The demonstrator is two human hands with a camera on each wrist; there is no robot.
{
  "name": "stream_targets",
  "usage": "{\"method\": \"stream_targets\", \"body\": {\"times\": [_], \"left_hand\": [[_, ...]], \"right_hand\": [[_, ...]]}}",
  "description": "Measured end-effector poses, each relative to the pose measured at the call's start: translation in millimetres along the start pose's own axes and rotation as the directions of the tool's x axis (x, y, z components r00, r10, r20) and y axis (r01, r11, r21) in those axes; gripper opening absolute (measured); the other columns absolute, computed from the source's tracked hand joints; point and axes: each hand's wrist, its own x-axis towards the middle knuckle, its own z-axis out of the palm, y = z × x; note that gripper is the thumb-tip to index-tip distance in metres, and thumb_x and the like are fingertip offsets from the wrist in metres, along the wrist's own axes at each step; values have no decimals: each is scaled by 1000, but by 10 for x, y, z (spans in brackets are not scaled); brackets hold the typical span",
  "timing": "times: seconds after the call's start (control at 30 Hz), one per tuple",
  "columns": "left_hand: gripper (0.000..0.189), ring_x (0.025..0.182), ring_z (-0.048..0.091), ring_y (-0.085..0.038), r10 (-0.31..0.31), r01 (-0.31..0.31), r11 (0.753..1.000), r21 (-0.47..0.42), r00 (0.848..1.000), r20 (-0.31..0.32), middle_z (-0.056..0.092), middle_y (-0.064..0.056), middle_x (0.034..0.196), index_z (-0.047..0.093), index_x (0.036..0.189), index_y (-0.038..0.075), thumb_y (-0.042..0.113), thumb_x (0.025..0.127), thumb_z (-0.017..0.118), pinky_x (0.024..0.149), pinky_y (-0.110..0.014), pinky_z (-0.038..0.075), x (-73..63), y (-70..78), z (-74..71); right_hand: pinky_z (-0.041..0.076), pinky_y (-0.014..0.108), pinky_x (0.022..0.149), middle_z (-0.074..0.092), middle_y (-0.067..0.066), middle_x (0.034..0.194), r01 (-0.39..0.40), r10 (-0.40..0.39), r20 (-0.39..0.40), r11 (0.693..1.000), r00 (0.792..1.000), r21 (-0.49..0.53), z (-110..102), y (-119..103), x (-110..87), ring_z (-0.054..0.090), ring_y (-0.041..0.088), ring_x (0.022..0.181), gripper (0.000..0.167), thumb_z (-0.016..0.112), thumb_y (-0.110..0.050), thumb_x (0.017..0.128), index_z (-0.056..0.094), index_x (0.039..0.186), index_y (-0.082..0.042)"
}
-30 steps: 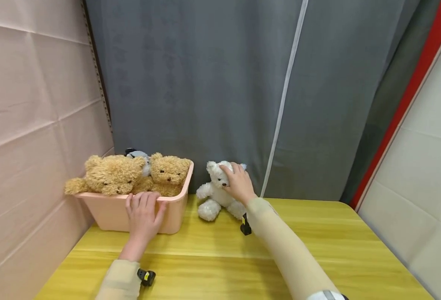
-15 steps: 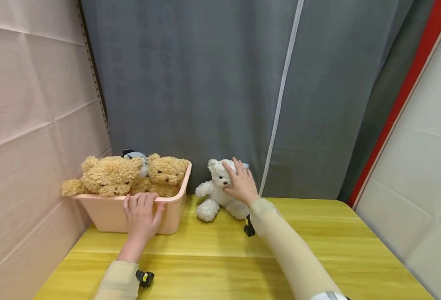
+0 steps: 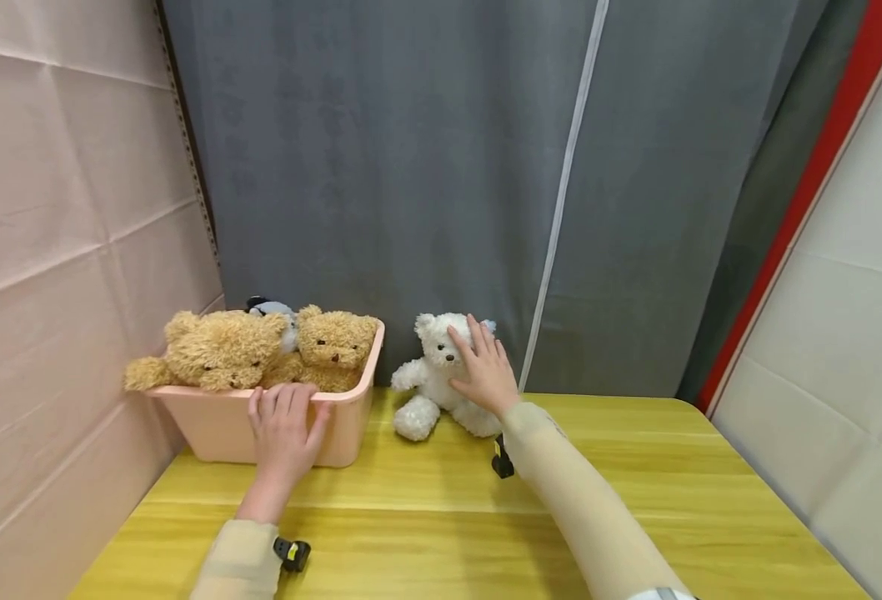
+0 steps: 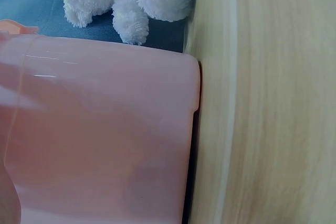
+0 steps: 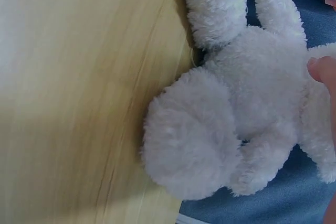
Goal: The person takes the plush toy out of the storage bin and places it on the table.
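Observation:
A fluffy white teddy bear (image 3: 433, 385) sits upright on the table against the curtain, just right of the pink bin (image 3: 212, 425). My right hand (image 3: 488, 375) is spread at the bear's head, its fingers straight and covering one side of the face. In the right wrist view the thumb (image 5: 321, 71) lies beside the bear's head, above the white belly (image 5: 257, 82). Over the bin's front rim hook the fingers of my left hand (image 3: 285, 429), with the thumb along the outside wall. The left wrist view shows that smooth pink wall (image 4: 105, 124) standing on the table.
Inside the bin are two curly tan teddy bears, one slumped over the left rim (image 3: 223, 346) and one upright (image 3: 336, 342). A grey plush toy (image 3: 276, 310) is partly hidden behind them. A grey curtain (image 3: 396, 167) borders the table's back, a pale wall (image 3: 73, 292) its left.
My right hand's fingers have straightened and spread, and it has shifted slightly right across the white teddy bear's head. The bear stays seated; the left hand keeps its place on the bin.

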Motion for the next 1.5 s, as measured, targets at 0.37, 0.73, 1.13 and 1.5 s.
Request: {"method": "stream_targets", "body": {"times": [0.37,0.73,1.13,1.5], "left_hand": [[50,103,43,-39,-8,8,1000,-2,1000,12,57,-16,103,59,106,4,49,99,38,103,-61,15,36,40,-17],[49,102,43,-39,-21,21,1000,-13,1000,6,57,-17,101,58,106,3,48,97,41,104,-61,14,12,26,-11],[53,101,43,-39,-26,26,1000,-13,1000,0,57,-16,100,58,105,3,52,98,38,105,-61,14,8,-17,-26],[53,105,42,-37,-22,22,1000,-3,999,44,56,-14,105,58,109,5,53,99,37,105,-60,13,29,-7,-15]], "right_hand": [[20,58,110,-1,8,162,51,-50,22,998,999,-42,-80,90,-168,7,33,146,94,74,-40,84,16,156,-25],[22,57,110,2,7,162,138,-136,20,985,990,-101,-140,113,-274,9,31,146,94,75,-43,82,18,156,-26],[21,56,111,5,9,162,267,-275,-75,958,959,-103,-337,-60,-148,12,30,146,90,75,-45,81,27,154,-21],[18,54,112,-4,3,162,324,-326,-63,945,943,-40,-586,-400,204,2,25,148,92,68,-53,84,17,156,-28]]}}
